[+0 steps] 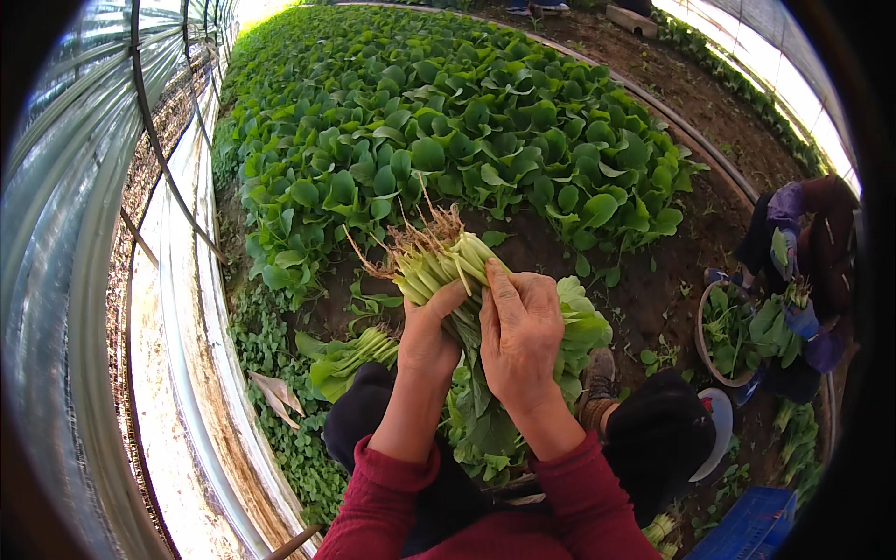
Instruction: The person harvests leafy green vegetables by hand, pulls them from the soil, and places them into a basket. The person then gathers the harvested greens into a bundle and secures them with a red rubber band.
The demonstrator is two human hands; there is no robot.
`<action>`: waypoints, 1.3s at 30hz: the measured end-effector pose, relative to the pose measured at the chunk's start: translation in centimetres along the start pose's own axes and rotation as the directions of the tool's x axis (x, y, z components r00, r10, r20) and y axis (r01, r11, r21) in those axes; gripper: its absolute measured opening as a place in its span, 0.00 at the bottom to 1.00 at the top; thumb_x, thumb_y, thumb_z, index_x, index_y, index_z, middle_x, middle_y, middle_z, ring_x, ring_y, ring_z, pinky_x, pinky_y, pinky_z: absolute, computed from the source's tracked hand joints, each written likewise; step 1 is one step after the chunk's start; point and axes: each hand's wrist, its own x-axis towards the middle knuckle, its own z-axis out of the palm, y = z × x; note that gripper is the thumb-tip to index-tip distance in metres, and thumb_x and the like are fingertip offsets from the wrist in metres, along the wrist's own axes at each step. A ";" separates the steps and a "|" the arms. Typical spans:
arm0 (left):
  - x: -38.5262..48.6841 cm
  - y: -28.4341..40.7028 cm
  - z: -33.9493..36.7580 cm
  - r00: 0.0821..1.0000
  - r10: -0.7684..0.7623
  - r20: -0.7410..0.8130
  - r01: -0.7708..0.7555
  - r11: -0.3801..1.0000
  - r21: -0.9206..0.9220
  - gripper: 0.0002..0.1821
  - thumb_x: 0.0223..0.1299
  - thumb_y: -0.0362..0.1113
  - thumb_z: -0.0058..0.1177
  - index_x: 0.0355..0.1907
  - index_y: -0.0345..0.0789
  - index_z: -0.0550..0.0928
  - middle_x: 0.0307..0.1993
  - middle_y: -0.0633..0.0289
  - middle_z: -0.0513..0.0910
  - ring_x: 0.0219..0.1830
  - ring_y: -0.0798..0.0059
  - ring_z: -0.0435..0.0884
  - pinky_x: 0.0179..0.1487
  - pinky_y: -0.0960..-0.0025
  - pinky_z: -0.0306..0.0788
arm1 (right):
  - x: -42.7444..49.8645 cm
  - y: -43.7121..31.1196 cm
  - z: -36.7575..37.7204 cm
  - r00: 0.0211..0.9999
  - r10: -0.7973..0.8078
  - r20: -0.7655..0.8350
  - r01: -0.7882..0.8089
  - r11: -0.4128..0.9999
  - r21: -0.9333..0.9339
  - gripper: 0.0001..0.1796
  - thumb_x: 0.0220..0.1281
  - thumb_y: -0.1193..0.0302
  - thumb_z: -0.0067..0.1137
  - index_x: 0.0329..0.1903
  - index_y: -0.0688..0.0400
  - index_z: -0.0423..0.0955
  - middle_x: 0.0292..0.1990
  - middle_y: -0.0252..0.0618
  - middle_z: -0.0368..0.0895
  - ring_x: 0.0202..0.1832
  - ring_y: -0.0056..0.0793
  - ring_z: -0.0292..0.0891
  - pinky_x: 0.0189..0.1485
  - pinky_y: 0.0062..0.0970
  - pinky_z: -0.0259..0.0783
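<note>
A bunch of leafy greens [448, 262] is held up before me, pale stems side by side and thin brown roots pointing away. My left hand [432, 329] is wrapped around the stems, its thumb across the top. From the right, my right hand [521, 322] presses its fingers on the same stems, near a thin loose stalk. Broad leaves hang below both hands, partly hidden by them. Another pile of greens [357, 357] lies beside my left knee, its stems turned towards the roots' side.
A dense bed of leafy plants [448, 119] grows ahead. Plastic sheeting on a frame [77, 210] curves along the left. At right, a gloved co-worker [815, 280] holds greens over a round basket [702, 329]. A blue plastic crate [749, 525] stands at lower right.
</note>
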 end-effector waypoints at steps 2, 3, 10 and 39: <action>-0.2 -0.1 0.1 0.999 0.007 0.053 -0.005 0.999 -0.036 0.29 0.54 0.24 0.64 0.59 0.33 0.71 0.51 0.61 0.80 0.52 0.71 0.80 0.56 0.68 0.75 | 0.1 -0.4 0.0 0.996 -0.083 0.033 0.086 0.991 -0.105 0.21 0.55 0.79 0.58 0.54 0.71 0.76 0.38 0.45 0.75 0.42 0.44 0.72 0.50 0.43 0.69; -0.2 -0.2 0.1 1.000 -0.003 0.015 0.003 1.000 -0.003 0.29 0.54 0.24 0.64 0.59 0.33 0.71 0.51 0.61 0.80 0.51 0.71 0.80 0.56 0.68 0.75 | 0.2 -0.6 -0.1 0.985 -0.160 0.060 0.168 0.966 -0.195 0.22 0.55 0.77 0.57 0.54 0.73 0.75 0.38 0.46 0.73 0.43 0.46 0.71 0.51 0.44 0.69; -0.1 0.3 -0.2 0.996 0.013 -0.084 -0.007 0.998 0.067 0.25 0.54 0.25 0.65 0.56 0.33 0.74 0.48 0.61 0.81 0.48 0.71 0.81 0.54 0.67 0.76 | 0.8 -1.8 -3.2 0.938 -0.210 0.277 0.295 0.902 -0.315 0.27 0.58 0.71 0.55 0.58 0.74 0.71 0.47 0.53 0.72 0.53 0.50 0.69 0.60 0.47 0.63; -2.9 1.4 -1.3 0.954 -0.251 0.167 0.115 0.815 0.567 0.23 0.49 0.26 0.70 0.50 0.30 0.80 0.42 0.65 0.85 0.42 0.80 0.82 0.48 0.74 0.76 | 5.4 2.6 -6.6 0.794 -0.125 0.596 -0.413 0.609 0.677 0.08 0.66 0.82 0.54 0.44 0.60 0.78 0.30 0.35 0.81 0.28 0.21 0.80 0.28 0.18 0.71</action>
